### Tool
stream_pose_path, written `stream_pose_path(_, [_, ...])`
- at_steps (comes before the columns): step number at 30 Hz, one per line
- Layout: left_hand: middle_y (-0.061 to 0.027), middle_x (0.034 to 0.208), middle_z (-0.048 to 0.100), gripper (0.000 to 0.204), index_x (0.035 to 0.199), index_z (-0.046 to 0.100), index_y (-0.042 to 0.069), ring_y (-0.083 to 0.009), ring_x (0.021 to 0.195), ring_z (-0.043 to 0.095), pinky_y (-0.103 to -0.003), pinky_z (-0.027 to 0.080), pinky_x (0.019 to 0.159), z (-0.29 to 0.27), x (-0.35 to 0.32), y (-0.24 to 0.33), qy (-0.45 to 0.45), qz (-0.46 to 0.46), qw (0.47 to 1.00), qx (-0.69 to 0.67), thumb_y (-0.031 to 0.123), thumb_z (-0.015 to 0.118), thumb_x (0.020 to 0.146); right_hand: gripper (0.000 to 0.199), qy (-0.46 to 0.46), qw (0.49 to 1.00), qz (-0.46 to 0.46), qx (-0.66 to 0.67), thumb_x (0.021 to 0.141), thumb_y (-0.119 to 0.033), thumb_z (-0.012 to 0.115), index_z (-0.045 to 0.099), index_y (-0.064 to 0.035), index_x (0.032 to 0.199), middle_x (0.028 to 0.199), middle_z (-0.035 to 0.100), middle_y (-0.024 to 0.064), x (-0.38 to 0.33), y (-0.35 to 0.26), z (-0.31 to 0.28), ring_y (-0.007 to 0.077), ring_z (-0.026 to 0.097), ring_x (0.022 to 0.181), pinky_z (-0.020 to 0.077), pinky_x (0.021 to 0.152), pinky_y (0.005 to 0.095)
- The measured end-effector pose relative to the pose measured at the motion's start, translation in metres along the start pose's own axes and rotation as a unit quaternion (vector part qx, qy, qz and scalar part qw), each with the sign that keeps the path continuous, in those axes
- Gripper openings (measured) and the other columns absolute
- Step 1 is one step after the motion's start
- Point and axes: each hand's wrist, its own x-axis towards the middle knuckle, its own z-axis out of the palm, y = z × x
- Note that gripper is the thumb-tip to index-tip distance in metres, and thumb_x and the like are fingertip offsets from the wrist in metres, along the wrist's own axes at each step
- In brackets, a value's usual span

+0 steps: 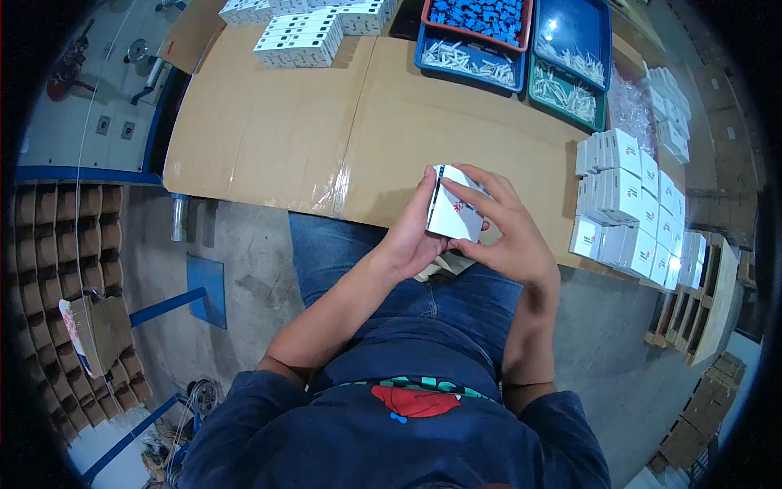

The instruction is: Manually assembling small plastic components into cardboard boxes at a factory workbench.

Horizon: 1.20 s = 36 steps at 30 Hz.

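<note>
White, flat rectangular box (pixel 458 218) with a small red mark on its upper face: it is held in both hands above the lap, at the near edge of the work surface, slightly right of centre. The left hand (pixel 407 242) grips it from the left, thumb along the dark-lined left edge, palm turned up at the near left corner. The right hand (pixel 515 232) curves around the right side, a finger on the far part of the box and the thumb at its near edge; how firmly it presses cannot be told.

Blue denim trousers (pixel 338 253) lie below the hands. Beyond them, a flat brown cardboard sheet (pixel 273 130) covers the work surface, with clear tape at its near edge. At the right stands a stacked block of white rectangular boxes (pixel 623 200).

Farther off, right of centre, a blue plastic tray (pixel 468 79) holds slender white pieces; a red plastic tray (pixel 528 24) of small blue pieces (pixel 476 15) overlaps its far part. To their right, a green plastic tray (pixel 562 121) also holds slender white pieces. At far left are white boxes with dark marks (pixel 300 42), set in rows.
</note>
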Motion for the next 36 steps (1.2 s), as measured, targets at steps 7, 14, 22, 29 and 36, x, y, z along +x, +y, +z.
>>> stream_pose_path(7, [-0.0102,0.129,0.063,0.066,0.145,0.047,0.014,-0.0263,0.117,0.065,-0.044,0.056,0.096,0.0052,-0.0010,0.0001,0.020,0.004,1.000,0.005,0.063,0.025,0.107,0.082,0.003,1.000,-0.018,-0.021,0.069,-0.008,0.080,0.058,-0.0221,0.147,0.152,0.048,0.0129,-0.0013,0.0032,0.0005,0.0363,0.045,0.138,0.0430,0.113,0.0441])
stream_pose_path(14, [-0.0101,0.124,0.065,0.068,0.146,0.045,0.015,-0.0245,0.109,0.070,-0.037,0.059,0.082,0.0058,0.0004,-0.0020,0.017,0.001,1.000,0.019,0.066,0.024,0.106,0.082,-0.001,1.000,0.002,-0.008,0.070,-0.007,0.080,0.058,-0.0232,0.147,0.153,0.047,0.0125,-0.0036,0.0030,-0.0011,0.0360,0.046,0.138,0.0439,0.112,0.0436])
stream_pose_path(22, [-0.0089,0.124,0.065,0.067,0.147,0.044,0.017,-0.0225,0.110,0.068,-0.038,0.058,0.085,-0.0005,0.0035,-0.0071,0.026,-0.005,0.999,0.021,0.066,0.024,0.106,0.081,-0.007,1.000,0.008,-0.001,0.068,-0.007,0.081,0.059,-0.0181,0.146,0.153,0.049,0.0123,-0.0037,0.0042,-0.0002,0.0340,0.044,0.142,0.0374,0.117,0.0446])
stream_pose_path(29, [-0.0106,0.128,0.063,0.069,0.147,0.043,0.017,-0.0252,0.110,0.068,-0.039,0.057,0.084,0.0049,0.0000,-0.0046,0.033,-0.011,0.999,0.021,0.068,0.023,0.105,0.083,-0.008,1.000,0.002,-0.022,0.070,-0.007,0.080,0.056,-0.0237,0.148,0.155,0.046,0.0109,-0.0060,0.0074,0.0035,0.0366,0.046,0.138,0.0452,0.111,0.0436])
stream_pose_path(36, [-0.0111,0.131,0.062,0.070,0.148,0.045,0.013,-0.0262,0.120,0.064,-0.043,0.055,0.097,0.0022,0.0001,-0.0050,0.026,-0.002,0.999,0.040,0.066,0.023,0.106,0.084,-0.015,1.000,0.007,-0.010,0.070,-0.006,0.081,0.056,-0.0238,0.148,0.157,0.045,0.0096,-0.0064,0.0077,0.0023,0.0354,0.044,0.139,0.0465,0.109,0.0428])
